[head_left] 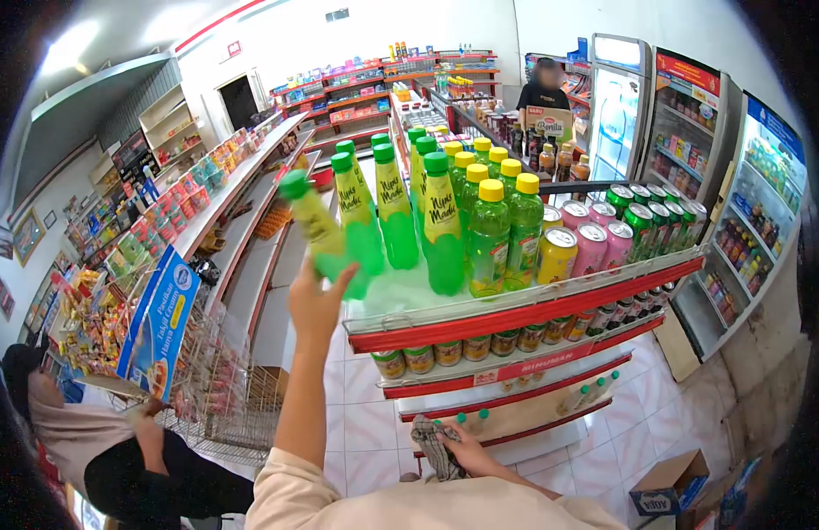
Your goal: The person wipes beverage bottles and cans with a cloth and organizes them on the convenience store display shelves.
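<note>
My left hand (317,296) is raised at the left end of the top shelf (515,309), wrapped round the lower part of a green bottle (317,221) with a yellow label. The bottle is tilted and a little blurred. Similar green-capped bottles (396,212) stand in rows just right of it, beside yellow-capped bottles (489,234). Lower down, my right hand (462,449) grips a crumpled checked cloth (438,446) in front of the lower shelves.
Pink cans (590,247) and green cans (637,228) fill the shelf's right part. A person (544,93) stands behind it; another person (118,442) is at the lower left by wire baskets (219,389). Fridges (683,132) line the right. An open carton (666,484) lies on the floor.
</note>
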A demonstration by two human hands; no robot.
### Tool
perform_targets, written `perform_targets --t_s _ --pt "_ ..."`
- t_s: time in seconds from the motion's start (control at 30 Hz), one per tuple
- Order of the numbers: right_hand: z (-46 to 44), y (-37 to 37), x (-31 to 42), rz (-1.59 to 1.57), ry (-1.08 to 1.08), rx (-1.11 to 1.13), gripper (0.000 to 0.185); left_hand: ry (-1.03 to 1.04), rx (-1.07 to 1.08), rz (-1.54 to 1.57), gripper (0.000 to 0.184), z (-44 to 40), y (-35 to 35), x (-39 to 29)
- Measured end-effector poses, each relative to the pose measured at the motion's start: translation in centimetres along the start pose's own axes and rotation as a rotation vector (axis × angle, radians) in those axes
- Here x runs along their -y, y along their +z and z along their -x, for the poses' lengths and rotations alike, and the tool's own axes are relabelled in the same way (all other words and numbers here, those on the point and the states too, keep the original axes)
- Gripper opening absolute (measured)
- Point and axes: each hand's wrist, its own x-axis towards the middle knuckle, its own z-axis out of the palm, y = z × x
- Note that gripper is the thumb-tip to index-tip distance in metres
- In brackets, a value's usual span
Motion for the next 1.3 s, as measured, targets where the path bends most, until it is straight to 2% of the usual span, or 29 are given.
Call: perform_targets --t_s 0.03,0.07,0.13,0.2,0.23,0.27,0.3,0.33,0.4,0.5,0.57,0.63,0.7,0.77,0.83,0.87,0.97,1.0,1.07,1.13,1.17,1.23,1.27,1.3 --pt "0.2 0.2 1.0 -0.009 0.072 0.015 0.035 -0.001 -0.054 0.056 0.049 -0.1 -1.1 0.5" --pt "-0.3 0.2 0.5 0.035 0.021 -0.005 0.036 0.001 -0.108 0.111 0.048 -0.1 -2.5 1.5" --pt "-1.2 0.0 -1.8 0.117 -0.073 -0.041 0.036 0.116 -0.228 0.180 0.058 0.7 -5.4 2.7" --pt "-2.0 -0.5 -2.7 0.031 0.021 -0.046 0.037 0.290 -0.308 0.481 0.072 1.1 -7.4 0.5" --pt "-2.2 -0.4 -2.9 -0.013 0.071 -0.047 0.037 0.246 -0.289 0.499 0.074 1.8 -8.5 -0.5" --pt "-0.9 0.3 0.3 -0.198 0.189 -0.012 0.037 0.196 -0.275 0.517 0.077 3.4 -9.6 -1.0" --pt "-1.2 0.6 -0.4 -0.167 0.189 -0.021 0.033 0.145 -0.266 0.535 0.079 5.2 -10.6 -0.9" --pt "-1.8 0.7 -1.6 -0.131 0.189 -0.030 0.029 0.080 -0.127 0.485 0.081 7.1 -12.1 0.4" --pt "-2.2 0.6 -1.5 -0.085 0.167 -0.003 0.026 -0.083 0.026 0.595 0.080 10.8 -13.2 1.7" --pt "-0.9 1.9 1.3 -0.101 0.113 0.093 0.026 -0.500 -0.006 0.757 0.078 15.6 -11.6 2.1" --pt "-0.1 2.5 3.8 -0.138 0.075 0.153 0.027 -0.539 0.031 0.812 0.075 19.0 -10.9 2.7" --pt "0.0 2.7 4.9 0.059 -0.193 0.066 0.028 -0.641 0.123 0.899 0.073 22.5 -10.0 4.1" --pt "0.1 3.2 6.8 0.145 -0.478 0.018 0.028 -0.895 0.219 1.203 0.073 26.7 -8.8 6.0" --pt "0.4 4.2 9.4 0.124 -0.776 0.012 0.029 -1.141 0.234 1.101 0.079 27.7 -7.7 3.7" --pt "0.3 5.5 8.3 0.243 -0.947 0.070 0.036 -1.016 0.266 1.256 0.073 28.0 -6.5 2.1" --pt "0.5 6.8 8.0 0.278 -1.036 0.122 0.039 -0.948 0.139 1.359 0.066 27.2 -5.2 0.4" --pt "0.4 7.8 6.8 0.397 -1.171 0.158 0.046 -0.906 0.138 1.169 0.063 25.2 -4.7 -0.7" --pt "0.1 7.4 7.1 0.444 -1.180 0.152 0.046 -0.737 0.154 1.044 0.063 25.6 -4.3 0.0" --pt "-0.3 7.0 8.6 0.487 -1.221 0.109 0.046 -0.758 0.374 1.003 0.064 26.1 -5.2 0.5" --pt "-0.9 6.7 11.2 0.558 -1.277 -0.030 0.047 -0.834 0.489 1.007 0.065 27.4 -5.9 0.7" --pt "-1.1 6.5 12.4 0.591 -1.307 -0.105 0.047 -0.795 0.482 1.007 0.065 27.6 -6.0 0.5" --pt "-1.0 6.0 13.8 0.658 -1.294 -0.118 0.046 -0.721 0.470 1.006 0.067 28.1 -5.6 -0.1" --pt "-0.7 6.1 14.1 0.671 -1.299 -0.105 0.046 -0.815 0.418 1.027 0.074 28.6 -5.4 -0.3" --pt "-0.3 6.1 14.3 0.685 -1.304 -0.091 0.046 -0.853 0.384 1.049 0.071 28.9 -5.4 -0.6"
